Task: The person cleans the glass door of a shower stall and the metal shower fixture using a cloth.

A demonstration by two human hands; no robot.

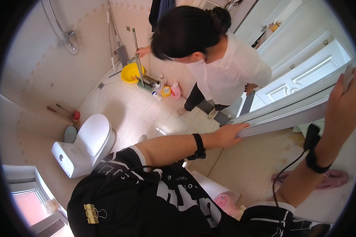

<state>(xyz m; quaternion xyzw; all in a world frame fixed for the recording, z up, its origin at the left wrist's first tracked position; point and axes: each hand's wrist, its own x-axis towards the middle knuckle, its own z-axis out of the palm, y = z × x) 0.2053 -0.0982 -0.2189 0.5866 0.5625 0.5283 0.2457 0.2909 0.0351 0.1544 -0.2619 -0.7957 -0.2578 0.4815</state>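
In the head view, a long panel [284,116] slants from mid-room up toward the right: white, smooth and straight-edged, with a groove along its upper side. The wearer's left hand [227,135] is closed on its lower end, thumb laid along the edge, the other fingertips partly hidden. The right hand [343,93] curls around the raised end, fingers folded over the top.

Each wrist wears a black band; a thin cable [278,177] hangs from the right one. A pink cloth [330,179], soft and rumpled, lies below that forearm.

Beyond the panel a co-worker in a loose white top [235,67] leans forward, one hand at a thin pole [140,69], near a round yellow basin [126,76] and a pink bottle [176,91]. They stand close by the panel's lower end. The floor [138,110] is pale, glossy tile; a white toilet [93,136] with its lid down takes up the left.

Bold white lettering, bent by folds, covers the wearer's black shirt [140,197]; the bottle labels are too small to read.
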